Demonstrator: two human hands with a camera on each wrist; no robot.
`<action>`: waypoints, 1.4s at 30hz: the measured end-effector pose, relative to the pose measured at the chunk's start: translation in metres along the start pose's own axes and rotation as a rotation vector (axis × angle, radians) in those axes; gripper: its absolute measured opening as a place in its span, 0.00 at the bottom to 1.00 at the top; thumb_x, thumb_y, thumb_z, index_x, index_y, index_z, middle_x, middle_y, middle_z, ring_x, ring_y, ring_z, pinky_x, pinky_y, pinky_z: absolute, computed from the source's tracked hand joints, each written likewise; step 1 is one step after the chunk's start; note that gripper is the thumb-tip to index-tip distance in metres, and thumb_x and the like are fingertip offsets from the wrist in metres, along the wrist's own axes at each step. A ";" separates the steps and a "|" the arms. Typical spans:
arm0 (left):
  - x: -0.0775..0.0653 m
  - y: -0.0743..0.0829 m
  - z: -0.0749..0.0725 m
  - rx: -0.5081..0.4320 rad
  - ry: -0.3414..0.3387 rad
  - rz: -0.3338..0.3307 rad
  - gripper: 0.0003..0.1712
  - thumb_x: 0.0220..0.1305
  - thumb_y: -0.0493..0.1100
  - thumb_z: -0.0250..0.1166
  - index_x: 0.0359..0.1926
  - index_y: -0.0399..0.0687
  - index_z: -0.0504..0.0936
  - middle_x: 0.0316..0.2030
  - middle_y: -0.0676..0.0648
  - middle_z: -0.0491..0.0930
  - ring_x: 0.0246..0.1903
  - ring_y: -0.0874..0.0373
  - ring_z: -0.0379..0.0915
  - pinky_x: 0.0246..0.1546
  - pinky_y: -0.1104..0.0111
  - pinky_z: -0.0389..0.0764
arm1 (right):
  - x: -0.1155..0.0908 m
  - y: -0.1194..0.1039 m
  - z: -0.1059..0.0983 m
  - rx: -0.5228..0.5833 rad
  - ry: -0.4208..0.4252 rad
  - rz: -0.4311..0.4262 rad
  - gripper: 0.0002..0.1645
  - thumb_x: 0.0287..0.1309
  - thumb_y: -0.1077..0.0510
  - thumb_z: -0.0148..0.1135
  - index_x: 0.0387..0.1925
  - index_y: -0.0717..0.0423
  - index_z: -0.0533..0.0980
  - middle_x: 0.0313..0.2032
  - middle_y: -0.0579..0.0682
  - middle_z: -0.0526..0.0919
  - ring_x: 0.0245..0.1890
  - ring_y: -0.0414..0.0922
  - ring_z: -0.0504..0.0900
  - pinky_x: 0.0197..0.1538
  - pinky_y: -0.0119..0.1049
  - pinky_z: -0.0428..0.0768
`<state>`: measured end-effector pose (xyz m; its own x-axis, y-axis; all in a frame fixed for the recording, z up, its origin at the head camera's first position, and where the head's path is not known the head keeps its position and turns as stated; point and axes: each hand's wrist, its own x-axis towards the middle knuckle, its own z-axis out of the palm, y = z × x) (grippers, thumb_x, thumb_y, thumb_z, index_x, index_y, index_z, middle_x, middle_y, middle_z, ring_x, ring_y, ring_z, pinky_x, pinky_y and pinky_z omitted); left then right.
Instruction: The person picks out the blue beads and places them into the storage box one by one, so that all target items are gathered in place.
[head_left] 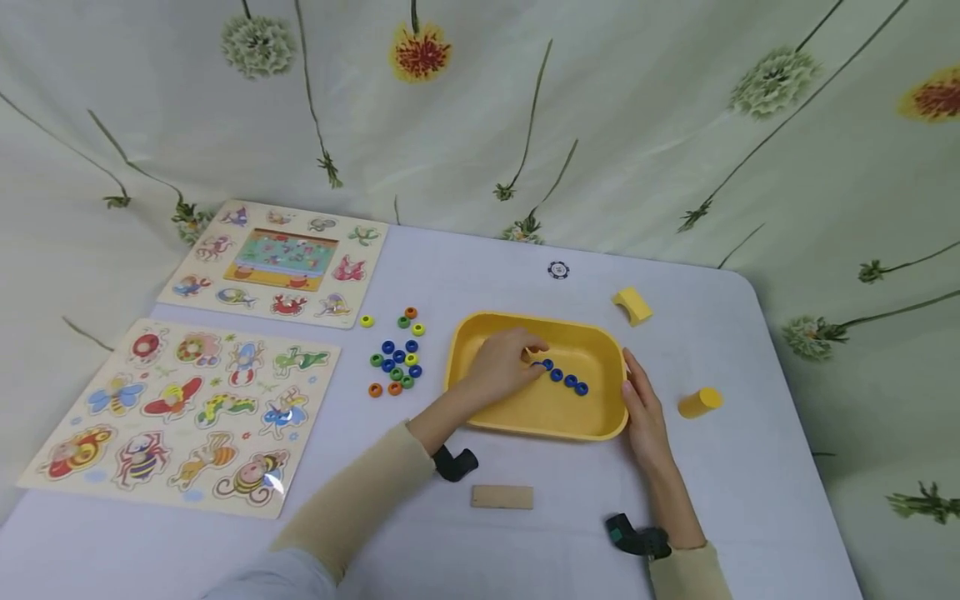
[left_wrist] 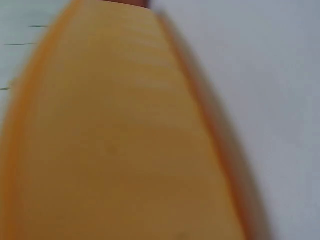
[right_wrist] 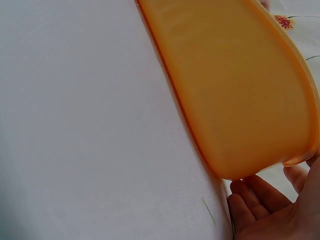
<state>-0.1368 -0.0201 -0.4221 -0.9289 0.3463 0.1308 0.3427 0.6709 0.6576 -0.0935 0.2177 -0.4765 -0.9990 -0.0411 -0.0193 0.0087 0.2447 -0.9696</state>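
Note:
A yellow tray (head_left: 517, 417) lies on the table, its inner floor showing in the right wrist view. Several blue beads (head_left: 571, 381) form a slanting row inside it. My left hand (head_left: 501, 367) reaches over the tray's left part, its thumb and fingertips pinching a blue bead at the left end of that row. The fingers partly hide this bead. On the tray's right end, my right hand (head_left: 647, 417) holds the rim and outer wall; its curled fingers (right_wrist: 260, 197) touch the wall from outside. Neither hand's beads appear in the wrist views, and the left one is blurred.
Left of the tray lie several loose beads (head_left: 399, 357) in blue, green, yellow and orange. Two picture puzzle boards (head_left: 225, 329) (head_left: 363, 283) sit farther left. Around the tray are a wooden plank (head_left: 502, 497), a yellow cylinder (head_left: 700, 403), a yellow arch block (head_left: 633, 307) and a poker chip (head_left: 558, 270).

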 end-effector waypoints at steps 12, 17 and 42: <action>-0.057 -0.059 -0.064 -0.295 0.754 0.133 0.10 0.48 0.35 0.66 0.36 0.42 0.82 0.36 0.47 0.78 0.41 0.55 0.72 0.45 0.69 0.71 | 0.000 -0.001 -0.002 -0.017 0.020 -0.005 0.25 0.65 0.46 0.38 0.64 0.31 0.53 0.65 0.38 0.55 0.64 0.41 0.56 0.56 0.19 0.60; -0.069 -0.100 -0.064 -0.219 0.779 -0.035 0.11 0.49 0.36 0.66 0.37 0.42 0.82 0.38 0.47 0.78 0.42 0.56 0.72 0.45 0.64 0.71 | -0.001 -0.001 -0.001 -0.008 0.028 0.002 0.25 0.65 0.45 0.38 0.63 0.30 0.54 0.65 0.37 0.56 0.63 0.40 0.57 0.56 0.18 0.61; -0.079 -0.136 -0.050 -0.099 0.638 -0.463 0.14 0.51 0.40 0.65 0.42 0.45 0.80 0.40 0.48 0.76 0.42 0.57 0.71 0.44 0.65 0.74 | -0.011 -0.028 0.006 0.009 -0.006 -0.019 0.27 0.67 0.54 0.35 0.66 0.43 0.51 0.65 0.50 0.56 0.61 0.45 0.59 0.52 0.17 0.63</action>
<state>-0.1174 -0.1716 -0.4846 -0.8852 -0.4161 0.2082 -0.0843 0.5834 0.8078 -0.0822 0.2052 -0.4509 -0.9987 -0.0511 -0.0027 -0.0094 0.2347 -0.9720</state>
